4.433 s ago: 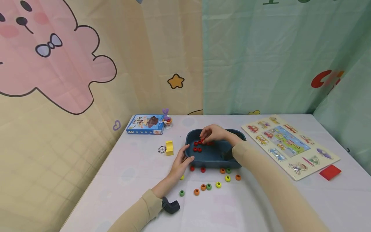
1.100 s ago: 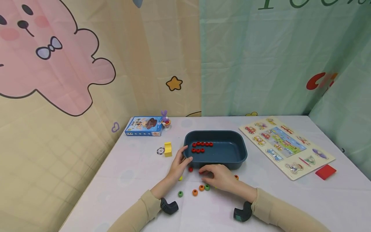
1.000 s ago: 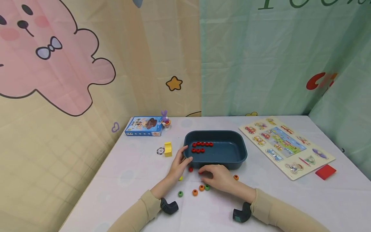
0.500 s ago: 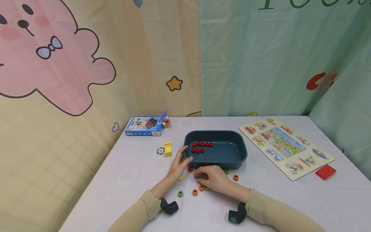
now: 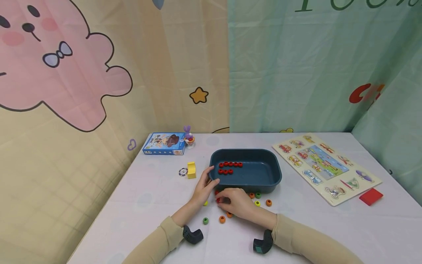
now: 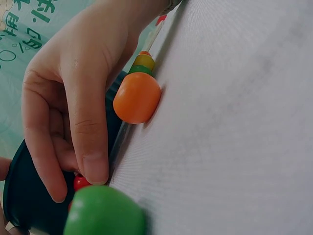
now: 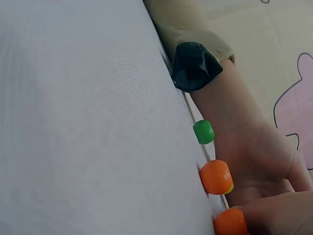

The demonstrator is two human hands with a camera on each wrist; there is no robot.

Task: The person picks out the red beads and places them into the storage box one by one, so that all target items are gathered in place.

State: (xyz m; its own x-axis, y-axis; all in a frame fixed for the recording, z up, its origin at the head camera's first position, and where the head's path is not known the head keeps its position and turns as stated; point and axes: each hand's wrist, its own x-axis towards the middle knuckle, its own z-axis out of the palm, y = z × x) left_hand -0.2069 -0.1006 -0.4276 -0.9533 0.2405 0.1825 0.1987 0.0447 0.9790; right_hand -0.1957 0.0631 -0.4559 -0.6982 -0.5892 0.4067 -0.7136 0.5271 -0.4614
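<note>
A dark blue tray (image 5: 260, 176) stands mid-table, with several red beads (image 5: 230, 164) in two rows on its left side. My left hand (image 5: 202, 190) grips the tray's front left corner, thumb at the near rim and fingers along the left wall. In front of the tray, my right hand (image 5: 239, 202) pinches a red bead (image 5: 218, 200) between thumb and fingertips, low over the cloth. Another red bead (image 5: 216, 192) lies just beyond it against the tray. The left wrist view shows the right hand's thumb and fingers pointing down, behind a green bead (image 6: 105, 215).
Loose orange beads (image 5: 222, 219), green beads (image 5: 206, 221) and yellow beads (image 5: 257, 204) lie before the tray. A picture puzzle board (image 5: 326, 168) and a red square (image 5: 371, 197) are at right. Left stand a blue box (image 5: 165, 143), a rabbit figure (image 5: 189, 137), a yellow piece (image 5: 191, 170) and a chip (image 5: 182, 172).
My right hand has come out of the tray to the table in front, then slid left with a red bead, uncovering beads on the right. The left hand has stayed at the tray corner.
</note>
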